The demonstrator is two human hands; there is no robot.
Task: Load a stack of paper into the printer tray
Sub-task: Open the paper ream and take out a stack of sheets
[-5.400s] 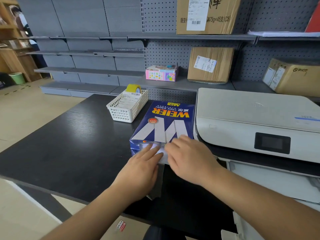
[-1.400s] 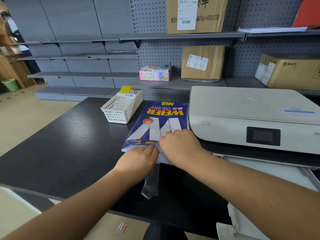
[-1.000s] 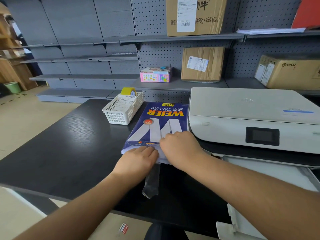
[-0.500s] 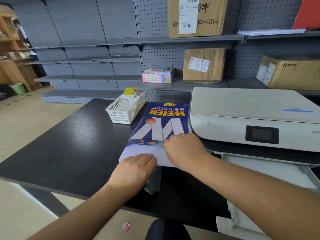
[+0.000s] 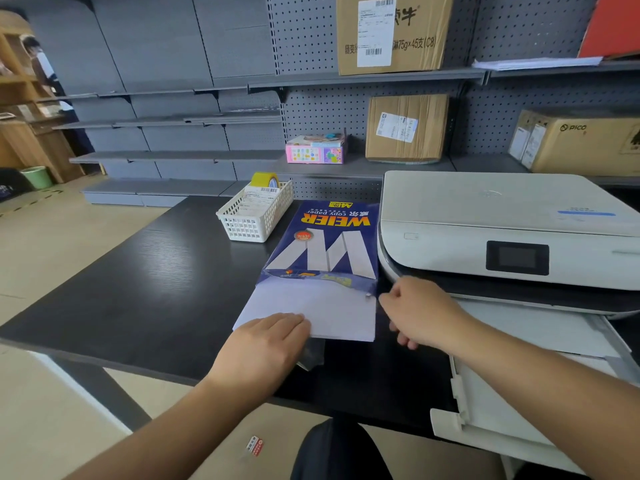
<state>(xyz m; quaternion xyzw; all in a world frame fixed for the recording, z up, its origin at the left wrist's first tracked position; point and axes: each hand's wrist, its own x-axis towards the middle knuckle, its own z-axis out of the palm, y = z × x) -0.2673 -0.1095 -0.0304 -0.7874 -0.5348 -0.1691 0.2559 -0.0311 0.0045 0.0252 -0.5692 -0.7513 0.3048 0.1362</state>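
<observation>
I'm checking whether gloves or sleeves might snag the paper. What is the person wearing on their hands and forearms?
Nothing shows on either. The left hand and the right hand are bare, with no gloves, rings or watch in view. Both forearms are uncovered as far as the picture's edge, so no sleeve or cuff appears. Any clothing further up the arms is out of view.

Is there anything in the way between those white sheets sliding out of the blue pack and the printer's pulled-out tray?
Nothing visible blocks it. The white sheets lie just left of the printer tray; only the person's right hand is between them, and the tray's surface looks bare.
</observation>
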